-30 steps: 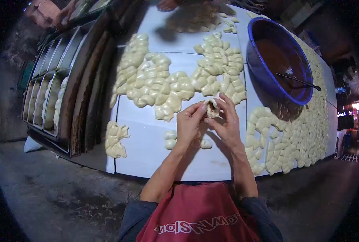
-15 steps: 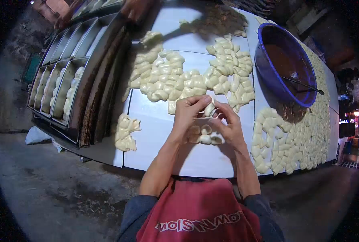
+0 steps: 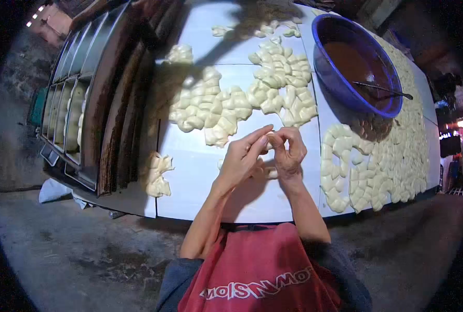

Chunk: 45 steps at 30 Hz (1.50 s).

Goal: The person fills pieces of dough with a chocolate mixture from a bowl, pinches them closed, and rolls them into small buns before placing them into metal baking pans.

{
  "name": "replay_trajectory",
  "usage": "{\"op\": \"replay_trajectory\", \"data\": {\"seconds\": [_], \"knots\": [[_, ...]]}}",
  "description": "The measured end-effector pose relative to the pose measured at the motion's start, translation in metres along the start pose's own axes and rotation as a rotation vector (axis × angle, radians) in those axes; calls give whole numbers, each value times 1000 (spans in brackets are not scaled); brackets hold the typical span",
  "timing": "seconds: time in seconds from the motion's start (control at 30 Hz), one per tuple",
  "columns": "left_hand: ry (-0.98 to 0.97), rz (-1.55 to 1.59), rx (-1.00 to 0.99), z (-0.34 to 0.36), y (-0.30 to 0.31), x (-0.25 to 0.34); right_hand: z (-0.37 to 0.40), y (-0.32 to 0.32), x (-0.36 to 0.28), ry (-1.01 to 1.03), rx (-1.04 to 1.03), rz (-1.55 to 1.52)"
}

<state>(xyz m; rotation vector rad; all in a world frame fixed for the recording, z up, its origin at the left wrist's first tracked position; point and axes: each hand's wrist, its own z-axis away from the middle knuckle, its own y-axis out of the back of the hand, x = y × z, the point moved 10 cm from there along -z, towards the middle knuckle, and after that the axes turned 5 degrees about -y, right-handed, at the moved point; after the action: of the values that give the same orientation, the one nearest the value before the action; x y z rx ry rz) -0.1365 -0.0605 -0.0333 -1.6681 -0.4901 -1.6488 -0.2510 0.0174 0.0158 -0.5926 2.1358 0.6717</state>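
Above the white table (image 3: 190, 182), both hands meet around a small pale piece of dough (image 3: 270, 139), mostly hidden by the fingers. My left hand (image 3: 243, 157) holds its left side between thumb and fingers. On the other side, my right hand (image 3: 288, 153) pinches it with bent fingers. Beneath the hands lie a few small dough pieces (image 3: 270, 172), partly covered. Just beyond them spreads a patch of soft, shiny dough pieces (image 3: 210, 104) stuck together, with another patch (image 3: 281, 70) to its right.
A blue basin (image 3: 318, 57) of brown filling, with a spoon-like handle (image 3: 379, 88) in it, stands at the right back. More dough pieces (image 3: 387, 171) cover the table's right side. Stacked metal trays with compartments (image 3: 73, 88) stand left, near a small dough clump (image 3: 158, 175).
Both hands have turned and closed more tightly over the dough piece, hiding more of it. The view has shifted slightly. The other person's hands by the trays have gone out of view.
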Motion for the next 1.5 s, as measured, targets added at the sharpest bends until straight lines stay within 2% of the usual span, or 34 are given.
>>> {"op": "replay_trajectory", "data": {"seconds": [0.07,0.17,0.2,0.3,0.33,0.4,0.47,0.5,0.53,0.57,0.63,0.67,0.7,0.8,0.9,0.93,1.03,1.07,1.17,1.2,1.3,1.33,1.43,1.47,1.5], "knots": [[3,-16,3,2,-5,1,4,3,19,-95,-9,-5],[63,-43,58,-1,-2,-7,-3,-3,23,-248,-150,38],[-3,-129,93,-2,0,3,1,-4,35,-389,-224,99],[170,-24,89,1,7,-21,-7,7,-15,-227,-212,7],[144,-90,71,2,7,-21,-2,6,-21,-132,-339,-3],[98,-223,22,3,3,-20,14,16,4,-297,-379,-72],[-2,-374,65,10,3,-4,22,22,21,-406,-355,-133],[-55,-450,85,14,3,7,30,20,35,-557,-388,-184],[-68,-595,7,16,3,14,39,18,47,-707,-421,-238],[-176,-748,-88,17,2,21,51,15,58,-858,-455,-293],[-393,-1047,-279,26,-7,25,47,4,55,-573,-667,106],[-288,-1056,-314,25,-8,11,49,5,54,-561,-664,138],[-306,-1091,-322,25,-11,7,49,6,51,-546,-665,169],[-382,-1142,-320,25,-17,-3,36,8,5,-196,-626,270],[-307,-1135,-389,26,-21,-12,53,-8,16,-143,-811,303],[-343,-1097,-403,24,-20,-11,51,-6,16,-138,-789,275],[-299,-1159,-481,24,-17,-15,54,-1,30,-382,-811,213],[-392,-1149,-486,26,-19,-18,54,-4,26,-341,-813,231],[-317,-1168,-499,22,-24,-17,62,-19,25,-142,-804,260],[-270,-1211,-521,22,-20,-21,63,-22,27,-148,-858,334],[-462,-1283,-413,33,-15,6,52,-11,11,-87,-848,406],[-385,-1321,-460,35,-6,7,47,-5,5,-42,-788,420],[-299,-1347,-416,41,28,25,46,-4,5,-32,-755,460],[-206,-1369,-391,44,40,25,48,-10,6,15,-760,474],[-192,-1368,-393,46,47,26,50,-17,5,46,-774,472]]}}
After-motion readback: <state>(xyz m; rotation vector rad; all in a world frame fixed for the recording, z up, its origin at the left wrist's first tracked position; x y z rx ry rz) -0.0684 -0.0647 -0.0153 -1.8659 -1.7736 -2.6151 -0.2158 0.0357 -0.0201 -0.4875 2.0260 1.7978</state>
